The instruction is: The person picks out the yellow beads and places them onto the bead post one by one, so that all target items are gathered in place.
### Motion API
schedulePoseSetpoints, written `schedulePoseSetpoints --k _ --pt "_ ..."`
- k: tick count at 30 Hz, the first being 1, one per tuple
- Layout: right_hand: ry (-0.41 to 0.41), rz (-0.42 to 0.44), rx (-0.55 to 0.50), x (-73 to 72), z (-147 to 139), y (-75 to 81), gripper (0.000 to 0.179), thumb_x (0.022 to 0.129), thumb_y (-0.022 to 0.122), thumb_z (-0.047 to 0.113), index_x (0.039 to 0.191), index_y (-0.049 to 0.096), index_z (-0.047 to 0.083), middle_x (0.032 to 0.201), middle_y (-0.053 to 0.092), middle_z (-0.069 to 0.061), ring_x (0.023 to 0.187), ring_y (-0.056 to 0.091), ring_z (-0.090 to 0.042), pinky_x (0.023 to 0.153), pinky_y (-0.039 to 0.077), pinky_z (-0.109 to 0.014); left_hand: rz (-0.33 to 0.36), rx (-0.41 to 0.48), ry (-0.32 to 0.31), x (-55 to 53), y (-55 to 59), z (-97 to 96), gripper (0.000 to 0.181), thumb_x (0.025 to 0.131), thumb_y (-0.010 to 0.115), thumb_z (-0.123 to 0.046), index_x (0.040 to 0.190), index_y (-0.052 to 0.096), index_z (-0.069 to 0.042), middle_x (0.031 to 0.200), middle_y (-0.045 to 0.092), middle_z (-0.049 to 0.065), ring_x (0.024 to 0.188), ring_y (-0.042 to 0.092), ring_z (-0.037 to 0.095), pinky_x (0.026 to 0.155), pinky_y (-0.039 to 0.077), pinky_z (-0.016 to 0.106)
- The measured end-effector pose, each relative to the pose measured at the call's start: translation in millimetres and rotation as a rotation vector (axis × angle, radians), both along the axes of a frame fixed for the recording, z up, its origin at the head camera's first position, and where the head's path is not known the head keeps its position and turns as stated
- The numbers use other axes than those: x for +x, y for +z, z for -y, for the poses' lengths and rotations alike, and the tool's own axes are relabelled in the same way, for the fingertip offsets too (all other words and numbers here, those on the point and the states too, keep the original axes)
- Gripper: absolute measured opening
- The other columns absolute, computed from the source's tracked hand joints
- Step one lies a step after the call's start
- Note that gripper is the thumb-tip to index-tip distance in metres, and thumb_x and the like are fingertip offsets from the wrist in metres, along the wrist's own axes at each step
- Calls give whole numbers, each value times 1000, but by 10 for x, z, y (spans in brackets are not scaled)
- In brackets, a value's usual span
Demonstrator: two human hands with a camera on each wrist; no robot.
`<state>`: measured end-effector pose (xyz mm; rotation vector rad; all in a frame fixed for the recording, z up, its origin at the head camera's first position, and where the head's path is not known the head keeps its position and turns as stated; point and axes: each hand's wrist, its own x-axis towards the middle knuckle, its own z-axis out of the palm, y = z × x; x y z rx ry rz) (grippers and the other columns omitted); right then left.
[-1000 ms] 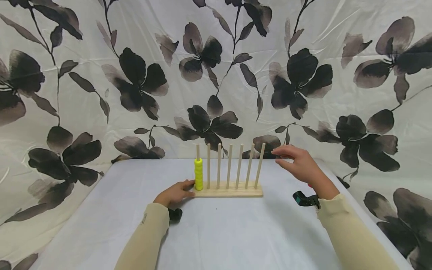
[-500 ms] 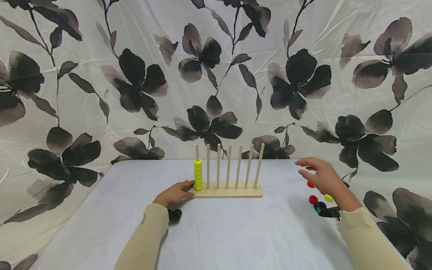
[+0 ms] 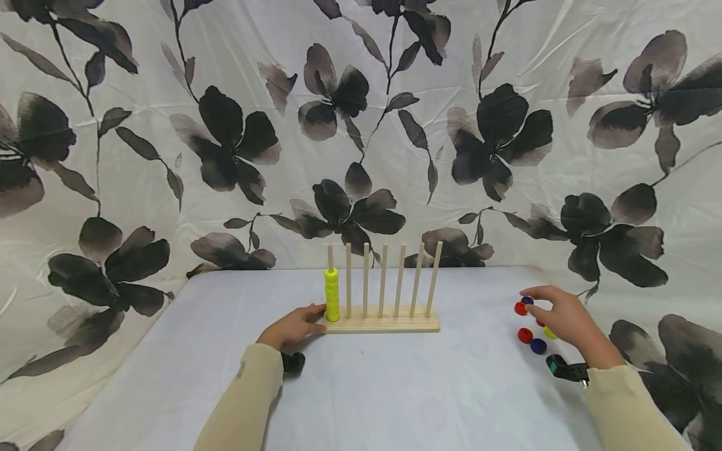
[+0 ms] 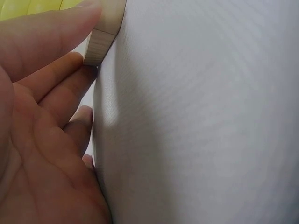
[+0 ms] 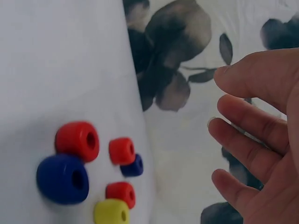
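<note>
A wooden peg stand (image 3: 381, 324) with a row of upright pegs stands mid-table. Yellow beads (image 3: 331, 295) are stacked on its leftmost peg. My left hand (image 3: 290, 327) holds the left end of the base, thumb at one side and fingertips at the other, as the left wrist view shows. Over at the right, my right hand (image 3: 564, 313) hovers above loose beads with nothing in its fingers. Among them are a red bead (image 5: 77, 140) touching a blue bead (image 5: 63, 179), plus another red bead (image 5: 121, 150), a second blue bead (image 5: 133, 165) and a yellow bead (image 5: 112, 212).
A white cloth covers the table (image 3: 417, 388). The loose beads lie near its right edge. Behind it hangs a floral curtain (image 3: 417, 207). Dark bands are worn on both wrists.
My right hand has moved right and down, from beside the rightmost peg to above the loose beads, uncovering several of them. The left hand and the peg stand have stayed put.
</note>
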<state>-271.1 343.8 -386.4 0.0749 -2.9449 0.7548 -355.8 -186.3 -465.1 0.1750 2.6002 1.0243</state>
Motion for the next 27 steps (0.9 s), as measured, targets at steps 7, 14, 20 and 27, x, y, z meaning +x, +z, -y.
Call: schedulePoseSetpoints --k 7,14,20,27 --pt "-53 56 -35 48 -224 -156 46 94 63 26 132 55 2 135 50 -30 120 45 -54 93 48 -62 -16 -4 -14 -20 -8 -23 66 90 67 -31 149 40 -20 159 25 17 148 16 40 118 13 63" --pt "-105 99 -30 36 -386 -270 44 95 61 22 132 54 1 137 47 -32 121 42 -56 94 44 -67 -20 -10 -16 -29 -32 4 66 90 67 -32 149 40 -20 160 24 16 149 15 39 118 12 63" --pt "-145 164 -28 25 -467 -332 46 94 61 24 132 53 0 138 43 -35 122 38 -57 94 41 -70 -14 4 -6 -27 -45 11 67 90 67 -32 150 39 -20 160 25 14 150 14 38 118 12 62" --pt "-161 191 -39 25 -495 -411 45 92 63 20 130 55 -3 133 47 -35 119 42 -55 93 45 -65 -9 -31 -4 -31 -37 -2 68 90 67 -35 150 38 -22 160 24 13 150 15 37 117 14 63"
